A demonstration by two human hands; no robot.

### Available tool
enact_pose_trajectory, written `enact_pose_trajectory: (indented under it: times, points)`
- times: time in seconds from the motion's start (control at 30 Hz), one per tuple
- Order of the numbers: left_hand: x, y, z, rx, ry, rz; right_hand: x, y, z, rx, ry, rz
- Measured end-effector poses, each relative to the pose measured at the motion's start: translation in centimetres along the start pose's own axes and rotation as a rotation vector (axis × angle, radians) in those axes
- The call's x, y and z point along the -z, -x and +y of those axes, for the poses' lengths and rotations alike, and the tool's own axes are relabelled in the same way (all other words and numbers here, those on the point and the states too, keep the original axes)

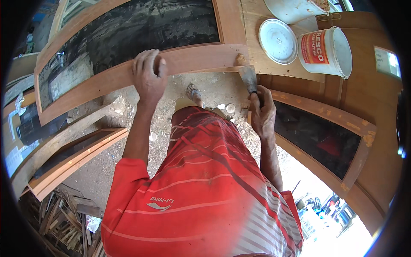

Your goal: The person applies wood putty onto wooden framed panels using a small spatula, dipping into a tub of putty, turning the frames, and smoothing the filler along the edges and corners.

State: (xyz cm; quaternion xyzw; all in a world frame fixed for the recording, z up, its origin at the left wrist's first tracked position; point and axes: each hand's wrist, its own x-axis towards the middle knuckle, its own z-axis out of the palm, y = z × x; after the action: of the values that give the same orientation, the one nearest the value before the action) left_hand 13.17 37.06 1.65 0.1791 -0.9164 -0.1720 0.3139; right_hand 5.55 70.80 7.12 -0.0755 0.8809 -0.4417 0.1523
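A brown wooden frame (188,59) with a dark, smeared glass panel (150,34) lies across the work surface in front of me. My left hand (149,77) rests on the frame's near rail, its fingers bent over the wood and its thumb apart. In my right hand (262,109) is a putty knife (248,79), held by its handle, with the blade at the frame's near right corner. A tan putty patch (241,59) shows on the wood just beyond the blade. The fingers partly hide the knife's handle.
At the right, a white tub (340,53) lies tipped beside a round white lid (278,41) on a wooden board (261,70). Another putty-spotted framed panel (317,132) leans below. Left stand a curved timber (64,135) and another frame (77,160), above scrap wood (62,220).
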Motion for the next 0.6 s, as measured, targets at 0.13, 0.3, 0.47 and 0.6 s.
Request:
enact_pose_trajectory:
  times: [0.13, 0.3, 0.47, 0.6]
  points:
    - [-1.4, -0.5, 5.8, -0.161, 0.218, -0.251, 1.2, -1.4, 0.2, -0.093, -0.048, 0.037]
    - [-4.6, -1.3, 10.8, -0.272, 0.315, -0.479, 1.5, -3.2, -0.7, -0.15, -0.019, 0.025]
    - [-5.7, -1.2, 11.6, -0.287, 0.272, -0.557, 2.5, -5.1, -0.3, -0.194, -0.048, -0.077]
    - [-6.1, -1.6, 12.1, -0.286, 0.253, -0.557, 2.8, -7.0, 0.3, -0.189, -0.029, -0.15]
